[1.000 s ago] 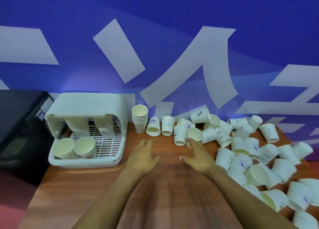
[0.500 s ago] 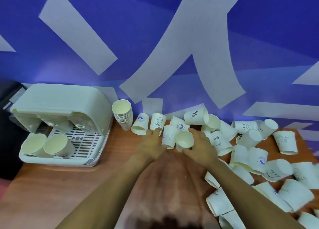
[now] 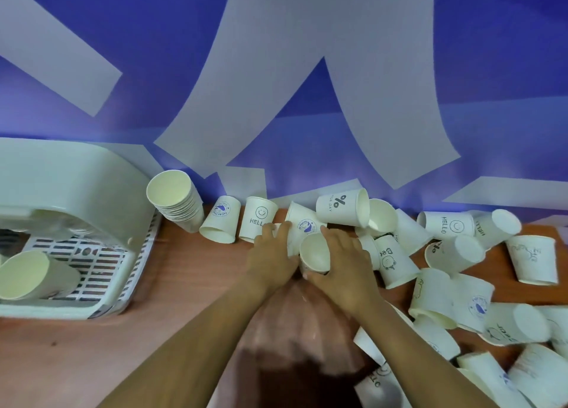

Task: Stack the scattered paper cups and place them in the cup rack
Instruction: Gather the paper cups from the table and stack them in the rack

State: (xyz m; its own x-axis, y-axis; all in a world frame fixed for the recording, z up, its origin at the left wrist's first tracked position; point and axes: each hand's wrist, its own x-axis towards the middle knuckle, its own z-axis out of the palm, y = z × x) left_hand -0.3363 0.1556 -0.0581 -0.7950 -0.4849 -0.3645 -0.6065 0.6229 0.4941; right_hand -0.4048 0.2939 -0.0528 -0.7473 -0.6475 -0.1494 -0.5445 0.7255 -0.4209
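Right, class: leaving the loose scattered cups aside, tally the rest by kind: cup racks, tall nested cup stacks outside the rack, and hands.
Cup rack: 1
Tall nested stack: 1
Hands: 2, left hand and right hand
Total: 4

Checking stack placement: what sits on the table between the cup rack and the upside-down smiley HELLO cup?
In the head view, a stack of cups beside the cup rack, then one upside-down cup, then the HELLO cup.

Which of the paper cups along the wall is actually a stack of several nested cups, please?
The stack of cups beside the cup rack, leftmost along the wall: many rims are layered down its side, while the cups to its right are single.
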